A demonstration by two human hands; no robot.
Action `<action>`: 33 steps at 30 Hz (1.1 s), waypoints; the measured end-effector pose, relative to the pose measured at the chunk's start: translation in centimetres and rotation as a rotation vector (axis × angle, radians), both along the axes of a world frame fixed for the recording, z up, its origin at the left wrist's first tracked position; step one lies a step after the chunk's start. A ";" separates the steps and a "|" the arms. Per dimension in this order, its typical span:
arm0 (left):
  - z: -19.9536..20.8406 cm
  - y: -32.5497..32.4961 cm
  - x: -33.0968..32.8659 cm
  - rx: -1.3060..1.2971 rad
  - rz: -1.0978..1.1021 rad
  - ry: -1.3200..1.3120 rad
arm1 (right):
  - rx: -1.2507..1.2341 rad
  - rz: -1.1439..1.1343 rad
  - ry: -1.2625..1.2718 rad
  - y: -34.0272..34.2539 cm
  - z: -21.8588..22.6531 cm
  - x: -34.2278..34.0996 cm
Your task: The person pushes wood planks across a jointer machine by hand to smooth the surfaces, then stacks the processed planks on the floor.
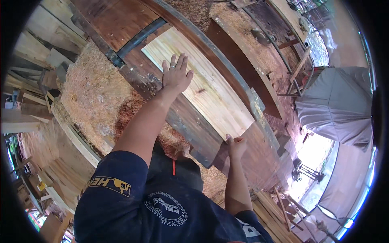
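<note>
A pale, freshly surfaced wooden board (214, 95) lies lengthwise on a long, worn brown machine table (184, 117). My left hand (177, 77) rests flat on the board's upper face, toward its far end. Its fingers are spread, and a ring shows on one of them. At the near end of the board is my right hand (237, 148), its thumb against the corner and its fingers curled; part of its grip is hidden. Just beyond the board's far end, a dark metal bar (142, 38) crosses the table. A raised rail (202, 34) runs along the board's right side.
Heaps of wood shavings (93, 89) cover the floor to the left. Planks and offcuts (44, 77) are stacked at the far left, more planks (269, 210) at the lower right. Past the rail leans a long brown panel (247, 69). A grey cover (334, 105) hangs at the right.
</note>
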State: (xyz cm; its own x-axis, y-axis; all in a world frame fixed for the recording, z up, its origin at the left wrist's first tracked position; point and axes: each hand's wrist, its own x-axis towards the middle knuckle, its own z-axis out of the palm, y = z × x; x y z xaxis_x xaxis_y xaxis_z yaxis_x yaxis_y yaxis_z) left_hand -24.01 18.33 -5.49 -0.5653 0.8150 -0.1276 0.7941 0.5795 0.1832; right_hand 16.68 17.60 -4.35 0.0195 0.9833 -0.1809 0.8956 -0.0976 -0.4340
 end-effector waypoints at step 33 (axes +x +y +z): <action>-2.0 0.2 -6.7 0.087 0.144 0.165 | 0.482 1.098 0.287 6.2 -2.0 -12.0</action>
State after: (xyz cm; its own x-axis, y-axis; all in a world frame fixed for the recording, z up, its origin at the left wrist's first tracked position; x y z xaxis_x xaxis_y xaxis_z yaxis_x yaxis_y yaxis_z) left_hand -30.69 18.52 -7.50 -0.6837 0.7285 0.0432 0.7279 0.6765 0.1123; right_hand 4.64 23.79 -6.35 -0.8394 0.4209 0.3439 0.2680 0.8710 -0.4118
